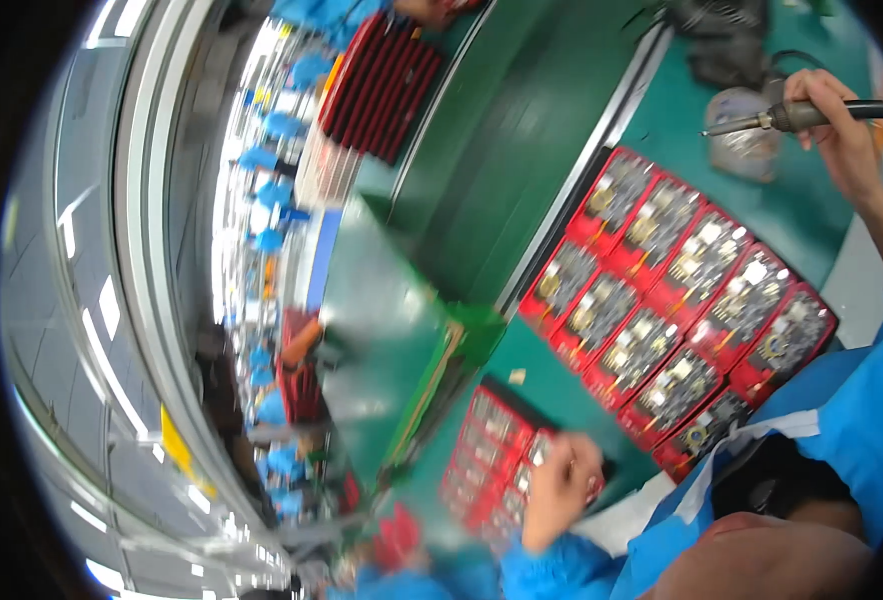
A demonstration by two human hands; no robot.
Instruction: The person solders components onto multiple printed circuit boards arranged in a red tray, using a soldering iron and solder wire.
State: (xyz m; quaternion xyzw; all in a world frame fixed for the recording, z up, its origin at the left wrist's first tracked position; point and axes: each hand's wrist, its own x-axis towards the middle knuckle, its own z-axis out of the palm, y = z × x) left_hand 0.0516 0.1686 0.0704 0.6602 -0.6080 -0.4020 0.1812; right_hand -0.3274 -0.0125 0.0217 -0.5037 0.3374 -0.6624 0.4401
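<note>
In my right hand (842,125), at the upper right, is a soldering iron (737,126) with a dark grip and a bare metal tip pointing left. My fingers are wrapped round its handle, and the tip is held apart from the boards. Below it lies a large red tray (584,233) with several circuit boards (707,255) in its compartments. My left hand (565,487), blurred, is curled over the near side of a smaller red tray (510,458) holding small metallic parts. Its fingertips are hidden, so what they pinch cannot be made out.
Beyond the trays runs a green conveyor belt (517,110) with metal rails. A translucent container (744,150) and a dark grey bundle (727,45) sit near the iron. A green-edged panel (387,320) stands left of the trays. Stacked red trays (382,90) and other workers in blue are farther off.
</note>
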